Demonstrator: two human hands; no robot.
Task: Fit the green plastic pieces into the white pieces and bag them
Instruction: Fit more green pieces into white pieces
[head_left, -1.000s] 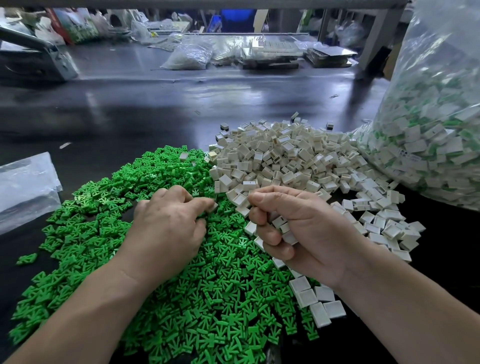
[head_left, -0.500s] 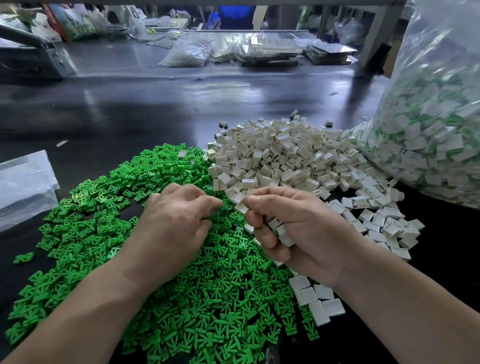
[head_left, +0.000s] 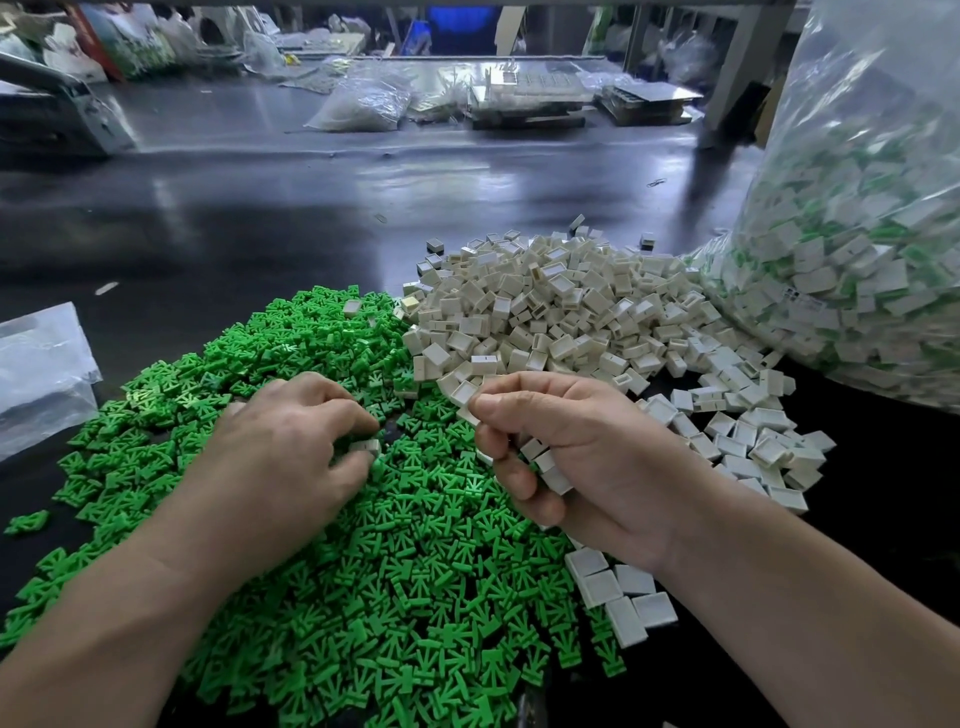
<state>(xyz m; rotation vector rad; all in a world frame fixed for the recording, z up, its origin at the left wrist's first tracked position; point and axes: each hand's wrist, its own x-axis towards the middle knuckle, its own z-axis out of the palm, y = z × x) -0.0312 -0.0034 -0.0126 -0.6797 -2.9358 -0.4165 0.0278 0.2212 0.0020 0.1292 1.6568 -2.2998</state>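
The left hand (head_left: 291, 457) lies knuckles-up on the heap of small green plastic pieces (head_left: 415, 571). Its fingers are curled, and thumb and fingertips pinch one small white square plastic piece (head_left: 367, 447) just above the green heap. The right hand (head_left: 576, 457) hovers beside it, apart from it, over the seam where green meets white. Its lower fingers are clenched round a clutch of white pieces (head_left: 545, 465) pressed against the palm, while thumb and forefinger meet at the top. Whether those two pinch a further piece cannot be told.

Beyond the right hand sits the pile of loose white square shells (head_left: 545, 312), touching the green heap along its left side. It thins out to scattered shells towards the right wrist. A large clear plastic bag (head_left: 857, 234) stands at the right, touching that pile. It is packed with white pieces that have green showing in them.

Everything rests on a dark glossy table (head_left: 311, 208) that mirrors the overhead light. A flattened clear plastic bag (head_left: 41, 364) lies at the left edge, well apart from the heaps. Across the table are a smaller clear bag of pale parts (head_left: 363, 104) and flat stacked trays (head_left: 524, 98), with a grey post (head_left: 737, 73) to their right. Cluttered bags lie behind them.

A small printed label (head_left: 797, 296) on the large bag is too small to read.
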